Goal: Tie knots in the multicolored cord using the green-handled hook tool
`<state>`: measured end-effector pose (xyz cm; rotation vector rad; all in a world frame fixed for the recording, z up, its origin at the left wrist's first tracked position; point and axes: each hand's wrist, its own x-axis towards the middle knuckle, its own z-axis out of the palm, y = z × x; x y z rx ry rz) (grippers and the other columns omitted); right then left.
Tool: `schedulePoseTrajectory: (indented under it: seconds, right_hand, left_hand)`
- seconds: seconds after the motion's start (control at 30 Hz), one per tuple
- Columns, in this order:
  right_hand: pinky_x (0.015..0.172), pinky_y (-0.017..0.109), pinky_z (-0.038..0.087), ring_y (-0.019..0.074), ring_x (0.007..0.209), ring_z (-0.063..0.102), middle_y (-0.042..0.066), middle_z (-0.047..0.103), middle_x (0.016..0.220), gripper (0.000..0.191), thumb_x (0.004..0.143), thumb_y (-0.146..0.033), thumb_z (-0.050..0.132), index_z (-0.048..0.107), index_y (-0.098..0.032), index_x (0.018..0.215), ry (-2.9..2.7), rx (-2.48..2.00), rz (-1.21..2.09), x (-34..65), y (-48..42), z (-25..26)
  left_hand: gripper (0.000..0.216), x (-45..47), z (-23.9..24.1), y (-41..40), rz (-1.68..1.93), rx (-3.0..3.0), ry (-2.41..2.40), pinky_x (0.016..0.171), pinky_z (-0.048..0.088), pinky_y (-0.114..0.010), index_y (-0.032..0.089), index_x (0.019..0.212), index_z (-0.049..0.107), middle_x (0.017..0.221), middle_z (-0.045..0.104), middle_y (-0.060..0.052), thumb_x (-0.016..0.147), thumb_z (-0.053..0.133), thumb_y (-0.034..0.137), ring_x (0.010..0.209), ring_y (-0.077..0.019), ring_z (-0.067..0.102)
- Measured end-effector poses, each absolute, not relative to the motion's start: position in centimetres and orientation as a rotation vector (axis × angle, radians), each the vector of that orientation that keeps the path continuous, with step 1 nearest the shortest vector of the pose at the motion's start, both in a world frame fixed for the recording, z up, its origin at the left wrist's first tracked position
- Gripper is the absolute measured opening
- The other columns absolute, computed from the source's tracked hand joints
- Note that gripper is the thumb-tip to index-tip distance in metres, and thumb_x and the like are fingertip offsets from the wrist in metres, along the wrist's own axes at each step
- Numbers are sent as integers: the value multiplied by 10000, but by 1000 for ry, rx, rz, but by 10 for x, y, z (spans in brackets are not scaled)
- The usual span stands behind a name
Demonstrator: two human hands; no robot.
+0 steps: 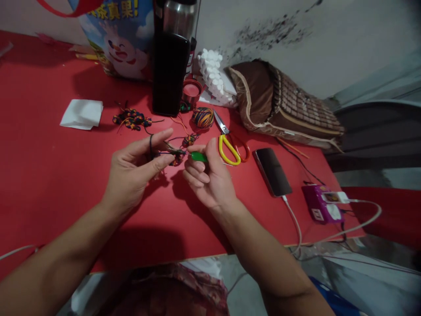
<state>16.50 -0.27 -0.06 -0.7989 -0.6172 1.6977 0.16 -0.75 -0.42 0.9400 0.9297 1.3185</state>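
Note:
My left hand (131, 173) pinches a small dark multicoloured yarn piece (177, 159) between thumb and fingers, with a dark strand looped round a finger. Closed round the green handle (199, 156) of a crochet hook is my right hand (212, 177); its thin tip meets the yarn at my left fingertips, too small to make out clearly. Just beyond the hands lies a little knotted yarn piece (190, 140). Farther back is a ball of variegated yarn (203, 118). Scissors (229, 150) with yellow and red handles lie beside my right hand.
More knotted yarn pieces (133, 118) and a folded white paper (82, 114) lie at left. A black phone (170, 74) stands upright at the back before a bottle. At right are a charging phone (272, 171), a purple power block (322, 204), cables and a brown quilted bag (289, 101).

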Motion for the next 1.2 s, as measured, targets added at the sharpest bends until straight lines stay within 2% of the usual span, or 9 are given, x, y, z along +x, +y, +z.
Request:
schedulePoseTrajectory:
  seconds: [0.2, 0.4, 0.53, 0.6, 0.73, 0.9, 1.1, 1.2]
  right_hand:
    - [381, 174, 250, 29, 416, 226, -120, 412, 544, 437, 846, -625, 843, 766, -196, 875, -648, -789, 1735, 162, -5, -4]
    - [461, 197, 374, 49, 462, 361, -84, 561, 637, 275, 926, -465, 781, 758, -210, 1025, -844, -696, 1665, 166, -7, -8]
    - [477, 223, 427, 70, 479, 466, -41, 697, 686, 227, 911, -360, 788, 780, -202, 1074, -1022, -638, 1623, 173, -9, -9]
    - [475, 226, 433, 69, 474, 489, -22, 738, 713, 222, 912, -343, 786, 795, -194, 1077, -1062, -621, 1629, 177, -9, -9]
    - [468, 226, 430, 69, 469, 503, -4, 763, 733, 228, 920, -349, 783, 812, -194, 1084, -1059, -639, 1599, 179, -6, -8]
    - [487, 227, 455, 71, 493, 523, -1, 776, 764, 221, 935, -357, 782, 819, -215, 1100, -1025, -637, 1563, 177, -7, -11]
    - [535, 260, 516, 98, 551, 601, 30, 787, 826, 249, 977, -326, 760, 829, -210, 1186, -1201, -589, 1534, 184, -14, -17]
    - [536, 273, 516, 101, 541, 580, 37, 789, 830, 259, 983, -348, 757, 824, -213, 1193, -1164, -626, 1458, 180, -13, -19]
  left_hand:
    - [380, 2, -7, -9, 1337, 956, 943, 793, 639, -251, 305, 1127, 884, 914, 825, -13, 798, 922, 119, 843, -151, 769]
    - [493, 3, -4, -3, 1335, 887, 925, 778, 637, -253, 300, 1175, 866, 821, 768, 13, 740, 930, 78, 744, -119, 710]
    - [505, 0, 1, 0, 1326, 894, 919, 565, 538, -208, 291, 1181, 866, 775, 759, 11, 728, 922, 77, 614, -94, 613]
    - [475, -2, 3, 1, 1302, 910, 922, 527, 502, -208, 303, 1155, 876, 825, 797, -3, 736, 912, 81, 605, -94, 594]
    - [417, -5, 2, 0, 1298, 950, 925, 625, 562, -243, 319, 1118, 890, 851, 810, -6, 762, 908, 102, 682, -122, 645]
    - [443, -4, 1, -1, 1297, 947, 900, 727, 608, -257, 342, 1132, 888, 847, 793, 5, 767, 910, 91, 759, -138, 698]
    - [508, -3, -5, 0, 1262, 844, 775, 676, 597, -210, 324, 1174, 880, 772, 744, 25, 722, 942, 100, 690, -111, 695]
    - [534, -1, -7, 2, 1241, 798, 770, 669, 593, -190, 313, 1186, 876, 772, 762, 21, 710, 944, 80, 684, -105, 694]
